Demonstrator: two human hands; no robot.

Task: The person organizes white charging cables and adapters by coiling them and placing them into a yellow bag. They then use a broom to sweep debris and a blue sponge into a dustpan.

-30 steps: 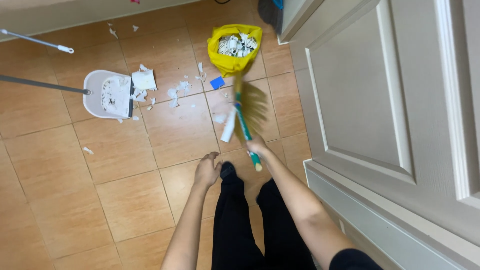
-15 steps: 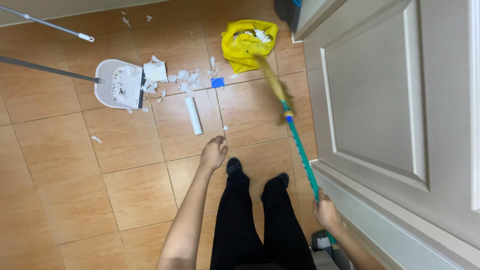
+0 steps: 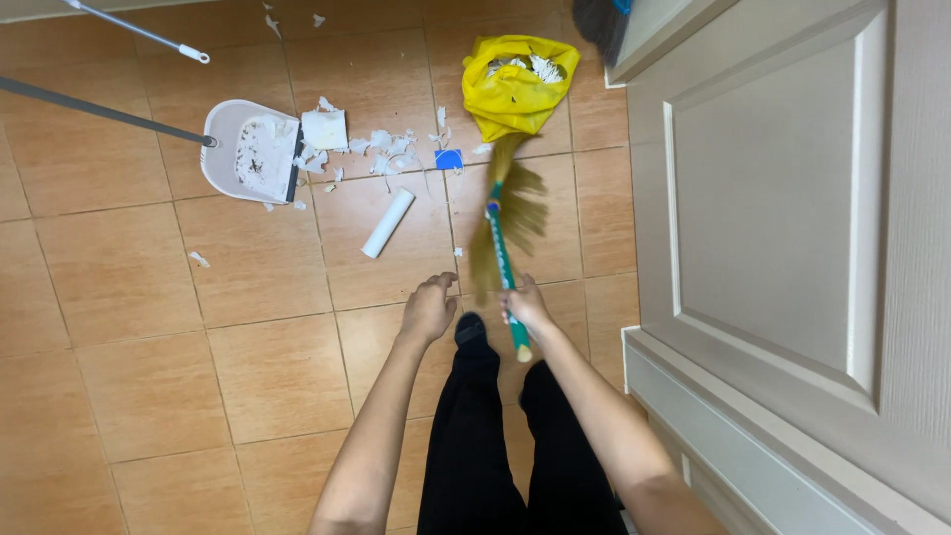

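A small broom (image 3: 503, 233) with a green handle and straw-coloured bristles is gripped by the right hand (image 3: 525, 305), whose fingers are closed around the lower part of the handle. The broom is held out in front of the person, over the brown tiled floor (image 3: 129, 287), and its bristles are blurred; they reach up to the yellow plastic bag (image 3: 515, 84), which lies on the floor near the door (image 3: 783, 228) and shows white paper inside. The left hand (image 3: 428, 307) is seen just beside the right one, apart from the broom, with the fingers loosely curled and nothing held in it. Below the hands the black trousers (image 3: 495, 446) and the dark tips of the feet are seen.

To the left of the broom a white paper tube (image 3: 386, 223) lies alone on a tile. Further up, torn white paper scraps (image 3: 381, 149) and a small blue piece (image 3: 449, 160) are scattered between the bag and a white dustpan (image 3: 248, 151), which holds some dirt and paper. The dustpan has a long grey handle (image 3: 99, 111) running to the left edge. Another white pole (image 3: 139, 32) lies at the top left corner. One small scrap is seen alone at the left
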